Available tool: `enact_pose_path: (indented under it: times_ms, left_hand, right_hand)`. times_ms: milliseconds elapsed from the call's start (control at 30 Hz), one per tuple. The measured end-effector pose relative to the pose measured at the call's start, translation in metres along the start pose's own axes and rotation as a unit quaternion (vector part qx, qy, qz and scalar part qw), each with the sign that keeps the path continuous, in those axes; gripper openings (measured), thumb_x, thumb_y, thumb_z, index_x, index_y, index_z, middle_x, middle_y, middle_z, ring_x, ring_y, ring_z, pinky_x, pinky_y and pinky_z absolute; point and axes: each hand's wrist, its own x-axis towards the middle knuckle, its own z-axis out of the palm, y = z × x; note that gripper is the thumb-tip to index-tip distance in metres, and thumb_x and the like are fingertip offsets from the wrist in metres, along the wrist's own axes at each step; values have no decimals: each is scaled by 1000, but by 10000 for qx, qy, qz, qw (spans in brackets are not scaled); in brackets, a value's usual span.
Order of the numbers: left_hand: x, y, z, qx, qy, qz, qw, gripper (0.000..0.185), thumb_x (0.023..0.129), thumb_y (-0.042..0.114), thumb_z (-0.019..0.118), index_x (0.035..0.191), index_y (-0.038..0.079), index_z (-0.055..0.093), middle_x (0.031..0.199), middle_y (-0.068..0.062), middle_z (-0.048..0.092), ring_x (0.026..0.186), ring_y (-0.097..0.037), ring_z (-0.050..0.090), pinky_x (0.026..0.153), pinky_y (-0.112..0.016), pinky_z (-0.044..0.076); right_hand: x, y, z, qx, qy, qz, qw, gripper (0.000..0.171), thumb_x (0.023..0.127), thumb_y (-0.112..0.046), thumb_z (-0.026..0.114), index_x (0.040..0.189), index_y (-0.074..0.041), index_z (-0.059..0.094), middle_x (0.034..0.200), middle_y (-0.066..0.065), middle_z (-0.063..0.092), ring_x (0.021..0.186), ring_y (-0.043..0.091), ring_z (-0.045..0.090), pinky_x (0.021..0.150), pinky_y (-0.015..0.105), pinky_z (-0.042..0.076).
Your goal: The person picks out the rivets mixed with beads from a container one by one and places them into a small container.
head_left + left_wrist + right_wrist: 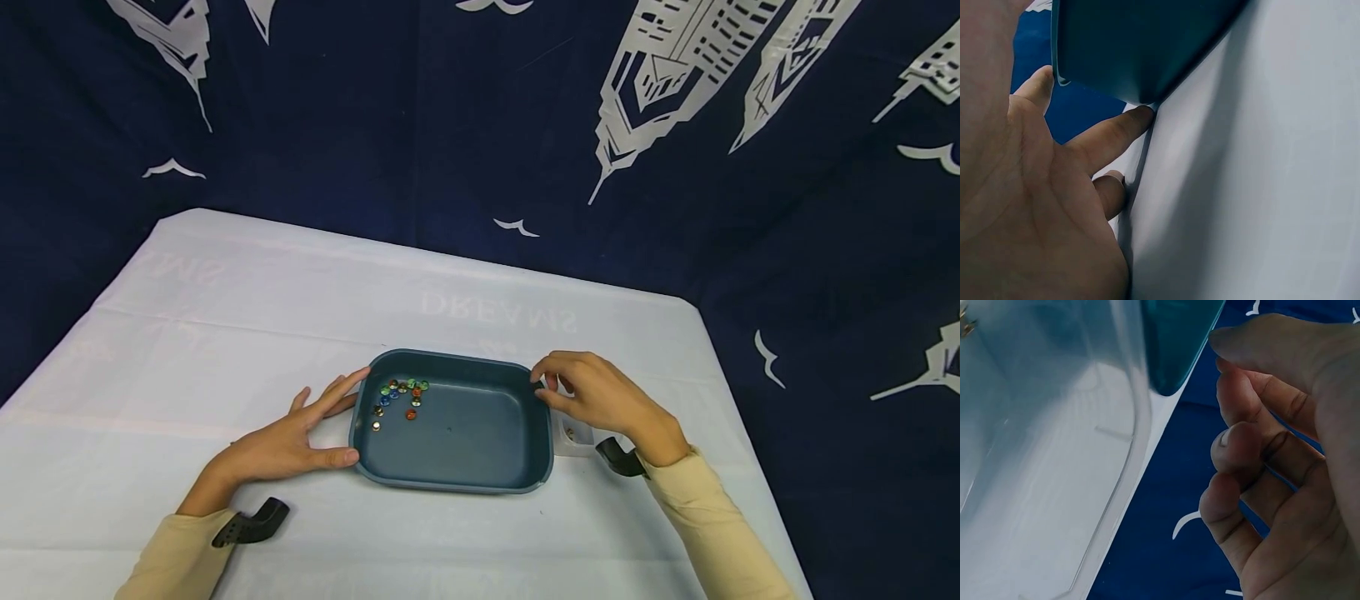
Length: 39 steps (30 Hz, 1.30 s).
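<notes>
White-clothed counter (225, 333). Teal tray (465, 442) at front centre, glass beads (401, 396) heaped in far-left corner. Left hand (292, 442) flat, fingers straight against tray's left wall. Right hand (600, 396) loosely curled at far-right rim; grip unclear. Small clear container (573, 435) beside right hand, seemingly one bead inside; most beads remain in tray.

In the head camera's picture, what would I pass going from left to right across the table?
Left hand → cluster of coloured beads inside the dark teal tray → right hand, over a small clear container beside the tray.
</notes>
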Motion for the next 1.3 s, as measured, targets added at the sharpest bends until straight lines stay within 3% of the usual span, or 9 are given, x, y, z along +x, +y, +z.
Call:
enact_pose_path:
  times_ms: [367,633,1300]
  left_hand:
    - [0,2,-1,44,-7,-33,10000,100,87,34,79,161,38,12,161,-16,33,146,-44,34,111,-74,-16]
    - [0,1,-2,59,-3,-40,10000,101,87,33,79,161,38,11,161,-15,34,146,-42,34,112,-74,-15]
    - [0,0,0,27,-24,-29,10000,100,87,33,79,161,37,11,161,-16,33,147,-43,33,111,-74,-16]
  right_hand:
    - [15,-13,4,25,-11,-214,9998,15,92,-19,73,106,-12,72,80,-12,56,65,10,53,59,20,44]
    - [27,-23,7,-3,-124,-396,9991,15,93,-20,73,106,-12,71,82,-11,56,66,2,47,63,21,46]
    - [57,-49,21,-148,-472,-686,9964,14,94,-20,71,105,-13,72,81,-10,55,70,3,49,67,21,46]
